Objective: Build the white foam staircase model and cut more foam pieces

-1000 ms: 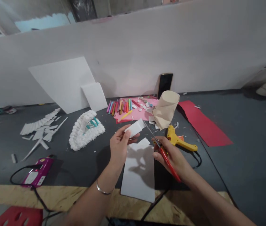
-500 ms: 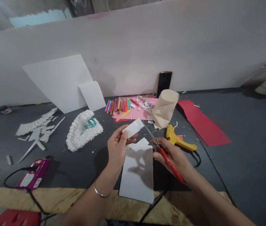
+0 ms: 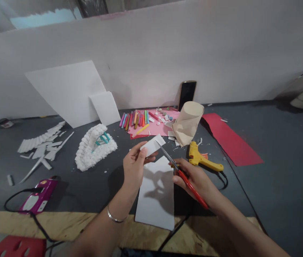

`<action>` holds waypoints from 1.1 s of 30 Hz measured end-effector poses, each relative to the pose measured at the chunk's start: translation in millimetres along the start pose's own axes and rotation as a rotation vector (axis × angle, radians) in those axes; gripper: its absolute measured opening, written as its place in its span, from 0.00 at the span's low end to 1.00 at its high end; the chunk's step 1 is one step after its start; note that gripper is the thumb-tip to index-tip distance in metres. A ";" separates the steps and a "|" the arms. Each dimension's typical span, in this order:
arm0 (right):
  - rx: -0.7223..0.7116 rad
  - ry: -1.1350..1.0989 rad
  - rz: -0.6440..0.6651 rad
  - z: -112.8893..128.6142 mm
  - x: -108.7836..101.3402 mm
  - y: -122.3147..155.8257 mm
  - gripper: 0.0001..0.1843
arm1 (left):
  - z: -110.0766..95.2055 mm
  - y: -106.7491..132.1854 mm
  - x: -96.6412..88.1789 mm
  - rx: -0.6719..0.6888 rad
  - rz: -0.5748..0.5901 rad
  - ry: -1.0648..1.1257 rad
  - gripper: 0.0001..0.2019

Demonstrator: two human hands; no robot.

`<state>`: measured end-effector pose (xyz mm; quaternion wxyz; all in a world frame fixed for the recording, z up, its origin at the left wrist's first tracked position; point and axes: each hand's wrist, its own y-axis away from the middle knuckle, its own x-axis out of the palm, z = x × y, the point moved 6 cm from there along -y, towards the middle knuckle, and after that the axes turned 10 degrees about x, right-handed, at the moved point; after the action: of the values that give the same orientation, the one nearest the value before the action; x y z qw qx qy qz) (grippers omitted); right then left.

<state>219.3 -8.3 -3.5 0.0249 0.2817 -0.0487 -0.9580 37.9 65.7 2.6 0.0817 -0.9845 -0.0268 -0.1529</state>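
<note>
Between thumb and fingers, my left hand (image 3: 136,162) pinches a small white card piece (image 3: 153,144) in the air. My right hand (image 3: 194,178) is wrapped round red-handled scissors (image 3: 186,178). Their blades reach up to the card piece, the tips lying at its face near the right end. Below both hands a white sheet of card (image 3: 155,203) lies at the table's front edge, with shadows of the hands on it. A yellow glue gun (image 3: 205,160) rests just right of my right hand.
Left of the hands stands a white, bumpy curved model (image 3: 87,151) with teal posts. White scraps (image 3: 44,146) and a purple power box (image 3: 39,196) lie farther left. Behind are markers (image 3: 134,119), a beige paper cup shape (image 3: 190,121), a phone (image 3: 187,94) and red paper (image 3: 234,142).
The scissors' tips have shifted left and slightly down, from the card piece's right edge onto its face. My left hand has barely moved.
</note>
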 end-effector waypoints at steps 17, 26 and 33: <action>-0.010 -0.056 0.016 -2.7 1.8 -1.1 0.32 | 1.5 1.5 1.5 0.021 0.016 0.005 0.21; -0.005 -0.046 -0.029 -1.0 -0.2 -0.4 0.34 | 3.3 0.1 0.8 0.012 0.027 0.013 0.18; 0.002 -0.065 -0.034 -1.3 1.6 0.8 0.29 | 3.9 0.9 0.4 0.001 0.019 0.003 0.19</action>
<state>218.7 -9.3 -5.3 0.0066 0.2512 -0.0458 -0.9668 39.5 65.5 -1.0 0.0839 -0.9844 -0.0174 -0.1537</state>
